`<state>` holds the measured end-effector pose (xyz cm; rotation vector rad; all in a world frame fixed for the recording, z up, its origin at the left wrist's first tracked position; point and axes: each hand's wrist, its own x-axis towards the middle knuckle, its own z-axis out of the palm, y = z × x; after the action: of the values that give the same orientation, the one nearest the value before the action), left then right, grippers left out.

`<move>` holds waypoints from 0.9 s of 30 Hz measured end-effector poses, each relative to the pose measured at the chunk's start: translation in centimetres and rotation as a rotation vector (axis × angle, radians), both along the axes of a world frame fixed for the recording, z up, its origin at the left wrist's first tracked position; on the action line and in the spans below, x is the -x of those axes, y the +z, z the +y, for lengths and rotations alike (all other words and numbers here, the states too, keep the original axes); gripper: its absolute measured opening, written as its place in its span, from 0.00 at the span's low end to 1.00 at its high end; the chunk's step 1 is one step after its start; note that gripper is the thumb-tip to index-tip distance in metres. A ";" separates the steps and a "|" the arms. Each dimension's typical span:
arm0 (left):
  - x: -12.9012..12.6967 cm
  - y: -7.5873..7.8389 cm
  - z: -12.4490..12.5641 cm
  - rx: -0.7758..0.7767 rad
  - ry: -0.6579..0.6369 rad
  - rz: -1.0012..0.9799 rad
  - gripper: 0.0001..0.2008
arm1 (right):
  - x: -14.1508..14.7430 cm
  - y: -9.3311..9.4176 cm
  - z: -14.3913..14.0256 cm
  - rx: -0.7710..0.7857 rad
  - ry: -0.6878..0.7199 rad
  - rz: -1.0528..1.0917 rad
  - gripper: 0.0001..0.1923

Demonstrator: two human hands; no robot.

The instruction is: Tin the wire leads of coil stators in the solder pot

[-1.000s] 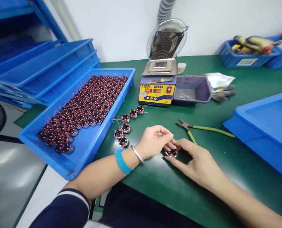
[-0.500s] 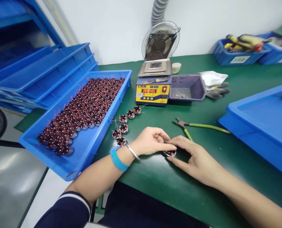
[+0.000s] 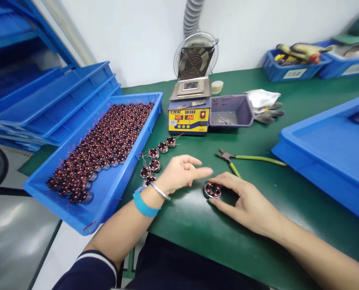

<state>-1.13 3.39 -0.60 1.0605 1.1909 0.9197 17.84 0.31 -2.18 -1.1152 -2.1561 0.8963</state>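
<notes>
my right hand [image 3: 248, 201] rests on the green table [image 3: 258, 149] with thumb and forefinger curved around a small round wound coil [image 3: 212, 189], touching its right edge and pinning it to the table. the coil sits upright, its red copper windings facing up inside a silvery ring. my left hand [image 3: 179, 173] hovers just beside it on the left, fingers loose and spread, grasping nothing; the forefinger points toward the coil but stands apart from it. on that wrist i wear a blue band [image 3: 142, 204] and a metal bangle [image 3: 159, 190].

behind my left hand a short curved row of coils [image 3: 154, 160] lies on the table, running toward the yellow solder pot [image 3: 189, 117], whose display shows red digits. a large blue tray [image 3: 107, 189], tilted and full of the same coils, lies to the left. green-handled cutters [image 3: 246, 160] lie just beyond my right hand. a grey bin [image 3: 231, 112] stands beside the solder pot, with gloves [image 3: 265, 108] next to it, and another blue tray [image 3: 330, 149] is at the right.
</notes>
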 end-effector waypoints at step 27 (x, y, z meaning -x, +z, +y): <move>-1.5 -1.2 -3.0 -0.522 -0.252 0.434 0.23 | 5.0 14.8 20.0 0.252 -0.698 0.245 0.08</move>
<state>0.33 0.43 -1.75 1.8595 1.1491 0.8432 12.80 20.27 12.64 -1.6353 -1.3252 0.9138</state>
